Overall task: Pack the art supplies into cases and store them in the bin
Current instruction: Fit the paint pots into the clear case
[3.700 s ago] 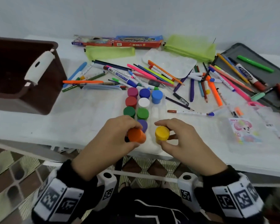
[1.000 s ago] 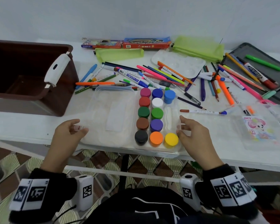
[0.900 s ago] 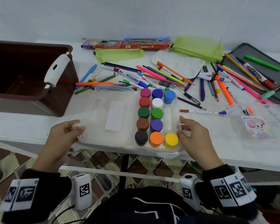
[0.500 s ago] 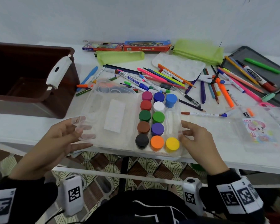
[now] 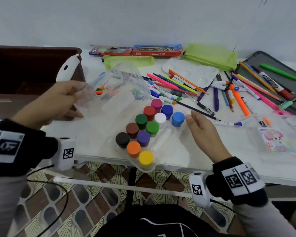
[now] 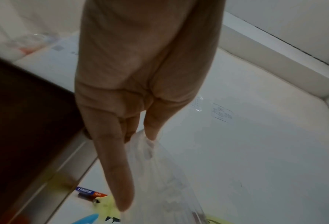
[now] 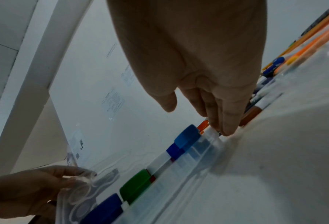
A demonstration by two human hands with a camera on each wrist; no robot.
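Left hand (image 5: 58, 101) pinches raised clear lid (image 5: 116, 93); right hand (image 5: 202, 129), fingers relaxed, beside paint pots (image 5: 143, 129), pens (image 5: 178, 84) behind.

A home craft corner, by the look of it.
A white table (image 5: 41, 132) stood against a plain pale wall (image 5: 143, 17), strewn with markers and pencils (image 5: 176, 82), paint pots (image 5: 143, 127) and a cartoon sticker pack (image 5: 277, 141); below lay a patterned tile floor (image 5: 96, 202).

left hand (image 5: 58, 101) fingers pinching; right hand (image 5: 202, 129) fingers extended
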